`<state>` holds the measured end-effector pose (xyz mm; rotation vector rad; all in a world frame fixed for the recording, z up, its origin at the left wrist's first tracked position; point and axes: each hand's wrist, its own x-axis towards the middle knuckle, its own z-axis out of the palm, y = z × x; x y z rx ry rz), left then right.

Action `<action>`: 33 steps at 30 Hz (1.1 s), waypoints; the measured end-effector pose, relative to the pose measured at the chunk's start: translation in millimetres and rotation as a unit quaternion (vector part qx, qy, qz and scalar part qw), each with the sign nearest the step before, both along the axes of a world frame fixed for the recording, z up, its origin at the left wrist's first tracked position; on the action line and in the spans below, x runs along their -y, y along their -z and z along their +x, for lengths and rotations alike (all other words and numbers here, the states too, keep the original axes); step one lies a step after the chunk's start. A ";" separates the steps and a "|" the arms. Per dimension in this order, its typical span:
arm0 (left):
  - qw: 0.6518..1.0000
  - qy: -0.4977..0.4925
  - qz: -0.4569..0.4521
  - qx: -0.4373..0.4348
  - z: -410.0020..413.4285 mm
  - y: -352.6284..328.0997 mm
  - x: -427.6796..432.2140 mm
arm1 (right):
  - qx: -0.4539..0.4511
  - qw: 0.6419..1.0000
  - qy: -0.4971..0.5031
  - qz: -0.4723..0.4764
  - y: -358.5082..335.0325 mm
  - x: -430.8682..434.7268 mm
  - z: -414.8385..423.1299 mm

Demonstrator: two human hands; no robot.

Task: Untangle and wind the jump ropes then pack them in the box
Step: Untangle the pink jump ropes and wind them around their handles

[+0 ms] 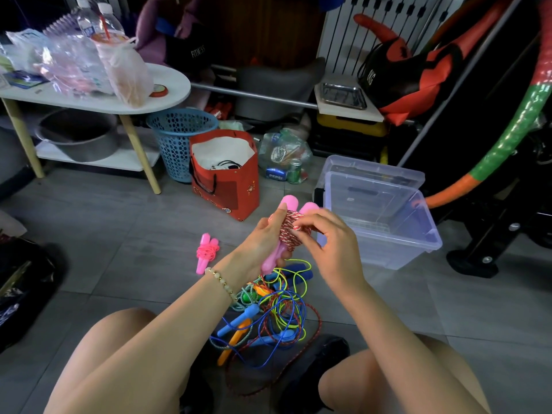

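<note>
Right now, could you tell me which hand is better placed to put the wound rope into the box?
Probably the right hand: it pinches the rope and is beside the box, which stands on that side. The left hand grips the handles, farther from it.

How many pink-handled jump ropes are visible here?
2: a red-white rope held by the left hand and right hand; a pink rope wound on the floor. The tangled pile may hide others.

Plastic bags [125,73] and bottles [86,22] are set on a white table [171,82]; a metal basin [77,138] is kept on its lower shelf. A blue basket [176,144] is placed beside a red paper bag [233,192] on the tiled floor [104,234].
</note>
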<state>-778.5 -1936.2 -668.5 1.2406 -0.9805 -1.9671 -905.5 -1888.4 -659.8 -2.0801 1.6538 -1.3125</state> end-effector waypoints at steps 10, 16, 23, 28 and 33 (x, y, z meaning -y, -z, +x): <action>0.998 -0.041 -0.012 -0.043 15.4 -4.7 16.3 | 0.208 0.977 -0.041 0.025 -16.8 -12.0 -2.5; 0.977 0.032 -0.189 0.088 -0.2 2.6 -15.2 | 0.264 0.964 0.031 0.030 -17.4 -1.9 -7.1; 0.977 0.005 -0.197 0.076 -4.3 -6.2 -19.8 | 0.106 0.992 0.074 0.013 -10.7 2.3 -4.7; 0.983 -0.003 -0.166 0.083 3.6 -12.2 -10.3 | 0.068 0.997 -0.011 0.046 -10.3 -0.8 -5.5; 0.985 0.030 -0.140 0.092 11.4 -10.8 -8.5 | 0.053 0.993 -0.053 0.089 -12.4 -0.3 -10.7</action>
